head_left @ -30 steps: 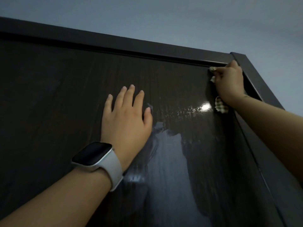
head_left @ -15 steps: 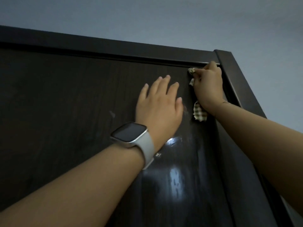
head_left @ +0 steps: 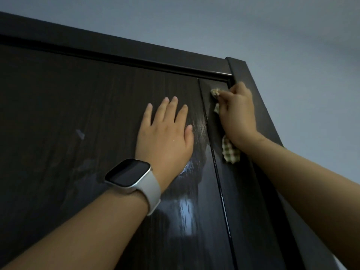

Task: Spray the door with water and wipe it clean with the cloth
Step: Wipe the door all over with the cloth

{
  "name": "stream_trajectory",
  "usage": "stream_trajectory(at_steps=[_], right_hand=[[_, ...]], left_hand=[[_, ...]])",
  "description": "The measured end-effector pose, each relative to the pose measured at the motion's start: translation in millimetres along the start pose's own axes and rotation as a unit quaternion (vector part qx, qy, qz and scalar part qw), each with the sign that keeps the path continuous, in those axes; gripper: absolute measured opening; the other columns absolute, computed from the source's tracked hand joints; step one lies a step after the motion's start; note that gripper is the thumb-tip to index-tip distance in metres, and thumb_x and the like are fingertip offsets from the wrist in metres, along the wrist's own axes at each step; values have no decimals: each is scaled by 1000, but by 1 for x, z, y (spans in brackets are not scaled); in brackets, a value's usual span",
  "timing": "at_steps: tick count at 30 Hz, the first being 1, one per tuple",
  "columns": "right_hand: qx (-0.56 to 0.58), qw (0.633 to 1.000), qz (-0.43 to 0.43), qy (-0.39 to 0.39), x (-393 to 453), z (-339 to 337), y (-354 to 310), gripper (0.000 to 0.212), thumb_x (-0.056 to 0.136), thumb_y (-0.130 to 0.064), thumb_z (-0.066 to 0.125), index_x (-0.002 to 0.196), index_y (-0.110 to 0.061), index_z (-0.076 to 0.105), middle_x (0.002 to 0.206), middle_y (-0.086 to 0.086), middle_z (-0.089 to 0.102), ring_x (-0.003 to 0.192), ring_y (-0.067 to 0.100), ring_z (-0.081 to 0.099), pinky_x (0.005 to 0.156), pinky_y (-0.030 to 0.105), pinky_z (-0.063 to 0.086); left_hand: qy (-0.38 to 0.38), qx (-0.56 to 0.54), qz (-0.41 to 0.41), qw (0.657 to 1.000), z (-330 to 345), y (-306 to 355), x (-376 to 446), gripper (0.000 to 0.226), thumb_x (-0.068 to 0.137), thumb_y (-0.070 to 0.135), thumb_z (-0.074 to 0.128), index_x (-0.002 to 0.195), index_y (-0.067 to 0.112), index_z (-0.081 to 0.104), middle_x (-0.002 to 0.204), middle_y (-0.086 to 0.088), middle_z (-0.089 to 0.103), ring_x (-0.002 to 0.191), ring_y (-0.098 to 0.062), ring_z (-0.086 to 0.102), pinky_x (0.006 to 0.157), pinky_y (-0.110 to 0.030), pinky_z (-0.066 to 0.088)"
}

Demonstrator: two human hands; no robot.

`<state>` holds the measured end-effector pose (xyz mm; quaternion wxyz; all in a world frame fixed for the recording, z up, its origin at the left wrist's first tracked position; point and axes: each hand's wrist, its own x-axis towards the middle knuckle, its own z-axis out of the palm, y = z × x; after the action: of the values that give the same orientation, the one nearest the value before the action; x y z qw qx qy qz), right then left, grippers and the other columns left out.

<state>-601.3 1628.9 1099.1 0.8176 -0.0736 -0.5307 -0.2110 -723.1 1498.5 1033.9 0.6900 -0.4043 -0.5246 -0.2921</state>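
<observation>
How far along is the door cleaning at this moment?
Spraying looks done: wet streaks shine on the door below the left hand, which lies flat on the panel. Wiping is in hand: the right hand grips the checked cloth at the top right corner. The streaked lower panel is left.

Two hands are in view: one left hand (head_left: 165,137) laid flat with its fingers straight on the one dark door (head_left: 68,123), and one right hand (head_left: 238,117) curled around the one checked cloth (head_left: 230,152). One smartwatch (head_left: 129,175) with a pale strap sits on the left wrist. One dark door frame (head_left: 136,49) runs along the top and right side, against one grey wall (head_left: 233,26)
</observation>
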Motion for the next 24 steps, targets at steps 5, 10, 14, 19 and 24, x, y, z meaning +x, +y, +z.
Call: stream_trajectory(at_steps=[5,10,14,19,24], right_hand=[[-40,997,52,-35,46,17,2,25,96,-9,48,102,-3,71,117,16,49,111,33,44,77,24,29],[-54,998,-31,-14,5,-3,11,20,95,-9,53,99,-1,71,99,17,50,96,34,48,71,31,33],[-116,991,-53,-42,3,-9,15,19,94,-9,53,92,3,67,98,16,49,93,34,48,66,37,41],[-65,995,68,-39,45,16,-4,17,91,-10,59,93,4,68,115,14,50,103,32,51,72,29,35],[49,998,23,-30,44,34,-43,18,92,-11,59,98,-1,73,109,11,51,102,27,53,83,29,43]], left_hand=[[0,2,5,1000,0,0,1,60,95,40,24,149,18,41,158,-7,34,148,-23,26,121,-48,16],[10,3,3,1000,0,0,0,60,95,39,24,147,16,45,156,-9,38,146,-24,30,121,-49,19],[12,-1,7,1000,0,0,1,60,95,39,24,146,15,46,155,-9,39,146,-24,31,121,-49,19],[27,4,6,1000,2,-2,1,60,94,38,25,143,15,50,153,-10,43,144,-25,35,119,-51,24],[37,6,13,999,7,-3,0,60,93,38,25,142,15,51,151,-10,44,143,-25,37,118,-50,25]])
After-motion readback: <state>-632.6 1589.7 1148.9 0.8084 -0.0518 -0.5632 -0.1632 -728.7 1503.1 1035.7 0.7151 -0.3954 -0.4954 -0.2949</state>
